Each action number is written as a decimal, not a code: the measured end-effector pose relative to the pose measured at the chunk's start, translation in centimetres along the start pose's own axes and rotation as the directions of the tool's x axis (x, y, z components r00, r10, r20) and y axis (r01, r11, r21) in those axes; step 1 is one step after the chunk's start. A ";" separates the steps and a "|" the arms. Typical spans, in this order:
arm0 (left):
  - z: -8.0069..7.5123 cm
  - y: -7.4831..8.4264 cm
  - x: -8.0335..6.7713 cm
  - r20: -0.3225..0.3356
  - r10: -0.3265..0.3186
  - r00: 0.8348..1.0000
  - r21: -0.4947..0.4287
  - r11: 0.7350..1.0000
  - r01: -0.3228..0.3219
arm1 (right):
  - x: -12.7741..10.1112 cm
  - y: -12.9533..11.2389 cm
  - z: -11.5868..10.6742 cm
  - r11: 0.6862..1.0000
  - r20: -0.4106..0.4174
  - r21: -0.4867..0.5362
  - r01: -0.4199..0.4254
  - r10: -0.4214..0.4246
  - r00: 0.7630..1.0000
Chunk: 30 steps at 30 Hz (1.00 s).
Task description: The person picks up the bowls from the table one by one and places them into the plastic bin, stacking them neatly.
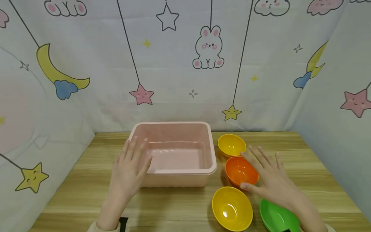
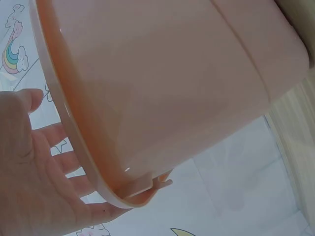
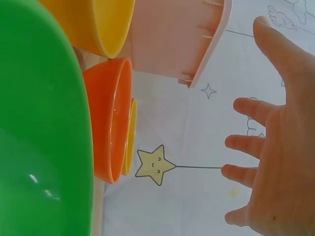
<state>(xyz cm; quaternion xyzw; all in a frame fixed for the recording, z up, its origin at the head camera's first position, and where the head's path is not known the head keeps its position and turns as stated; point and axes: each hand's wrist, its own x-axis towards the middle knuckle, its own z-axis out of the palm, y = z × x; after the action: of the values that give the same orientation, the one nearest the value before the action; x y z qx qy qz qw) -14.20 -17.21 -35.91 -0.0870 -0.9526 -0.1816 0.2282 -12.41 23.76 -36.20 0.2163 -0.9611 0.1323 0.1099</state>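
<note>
1. In my head view, the pink basin (image 1: 174, 180) sits mid-frame; the left hand (image 1: 127, 170) is at its left rim, fingers extended. I can't tell whether they touch; a careless sweep could shove the basin.
2. Lower right, the right hand (image 1: 275, 180) has spread fingers, gripping nothing.
3. Right of the basin are the upper yellow bowl (image 1: 232, 145), orange bowl (image 1: 240, 170) and lower yellow bowl (image 1: 232, 209). Crowded that close, I judge one nudge could jostle several.
4. The green bowl (image 1: 275, 216), bottom right, lies partly under the right forearm, which I'd worry could knock it if lowered.
</note>
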 end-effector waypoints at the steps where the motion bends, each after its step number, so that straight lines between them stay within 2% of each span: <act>1: 0.0 -0.1 0.0 -0.008 -0.002 1.000 -0.011 1.000 0.002 | -0.1 0.0 0.0 1.000 0.001 0.001 0.004 -0.004 1.000; 13: 0.2 -1.2 0.2 -0.103 -0.021 0.994 -0.146 0.989 0.006 | -0.9 -0.4 0.3 0.998 -0.030 -0.015 0.068 -0.068 0.997; 30: 0.1 -2.0 -0.1 -0.123 -0.052 0.991 -0.130 0.991 0.036 | -1.3 -1.8 0.1 0.991 0.004 -0.081 0.107 -0.107 0.994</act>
<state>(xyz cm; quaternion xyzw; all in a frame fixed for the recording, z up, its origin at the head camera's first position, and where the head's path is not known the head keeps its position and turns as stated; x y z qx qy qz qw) -14.68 -19.06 -36.63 -0.0689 -0.9244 -0.2522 0.2777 -10.51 22.70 -36.25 0.2630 -0.9526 0.0871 0.1258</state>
